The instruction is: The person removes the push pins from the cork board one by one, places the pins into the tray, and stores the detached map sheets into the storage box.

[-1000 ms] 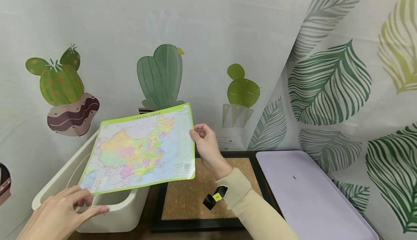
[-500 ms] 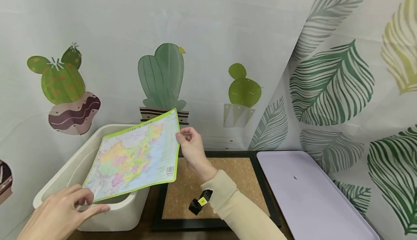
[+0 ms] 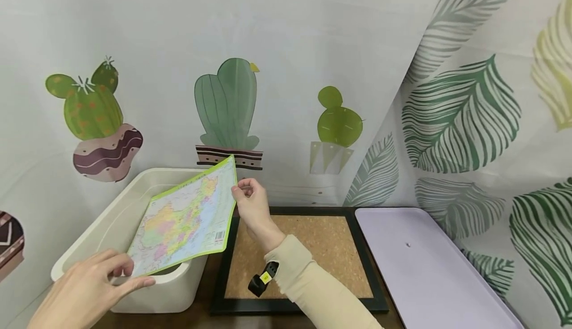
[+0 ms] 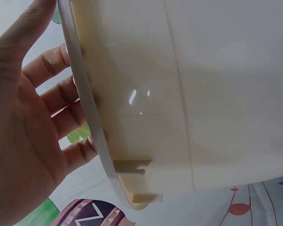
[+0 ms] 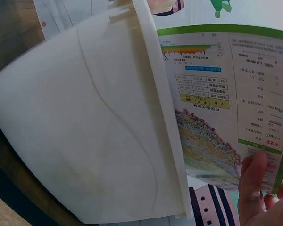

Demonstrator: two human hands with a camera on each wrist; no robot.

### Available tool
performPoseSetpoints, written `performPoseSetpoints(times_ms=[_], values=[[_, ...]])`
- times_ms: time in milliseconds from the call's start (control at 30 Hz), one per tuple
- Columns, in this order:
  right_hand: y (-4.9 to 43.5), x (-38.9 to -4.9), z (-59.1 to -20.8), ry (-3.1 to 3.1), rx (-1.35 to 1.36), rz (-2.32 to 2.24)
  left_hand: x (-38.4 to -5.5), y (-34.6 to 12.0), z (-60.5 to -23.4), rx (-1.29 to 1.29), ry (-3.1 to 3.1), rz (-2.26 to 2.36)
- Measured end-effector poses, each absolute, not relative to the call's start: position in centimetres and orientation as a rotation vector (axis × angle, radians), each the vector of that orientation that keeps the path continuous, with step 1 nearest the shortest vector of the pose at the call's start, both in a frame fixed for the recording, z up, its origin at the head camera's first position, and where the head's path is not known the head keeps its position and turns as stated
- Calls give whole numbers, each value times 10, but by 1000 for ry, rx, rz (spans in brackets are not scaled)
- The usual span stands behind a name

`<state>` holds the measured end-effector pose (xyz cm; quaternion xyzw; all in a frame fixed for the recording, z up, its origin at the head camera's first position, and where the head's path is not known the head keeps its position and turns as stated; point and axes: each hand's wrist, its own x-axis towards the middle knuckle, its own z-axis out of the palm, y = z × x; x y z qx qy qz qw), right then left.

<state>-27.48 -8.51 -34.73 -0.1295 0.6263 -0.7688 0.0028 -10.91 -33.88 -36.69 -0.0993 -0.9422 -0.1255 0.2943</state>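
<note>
A map with a green border and pastel-coloured regions is tilted, partly inside and over the white bin. My right hand pinches its right edge between thumb and fingers. In the right wrist view, the sheet's back shows printed tables and a relief picture beyond the bin's rim. My left hand is at the bin's front left, its thumb spread apart from the fingers. In the left wrist view, the fingertips are right at the bin's rim. The map's lower left corner lies close to that hand.
Right of the bin, a black-framed cork board lies on the dark wooden table. A lilac tray lies farther right. White cloth printed with cacti and leaves hangs behind. A black strap circles my right wrist.
My right hand has moved left and slightly down, carrying the map's right side toward the bin and tilting the sheet. My left hand has stayed nearly still at the rim.
</note>
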Motion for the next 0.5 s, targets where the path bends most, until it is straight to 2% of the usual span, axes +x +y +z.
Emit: performPoseSetpoints(times_ms=[500], values=[[-98, -275, -348, 2070, -370, -2341, -110, -339, -367, -249, -2524, -315]])
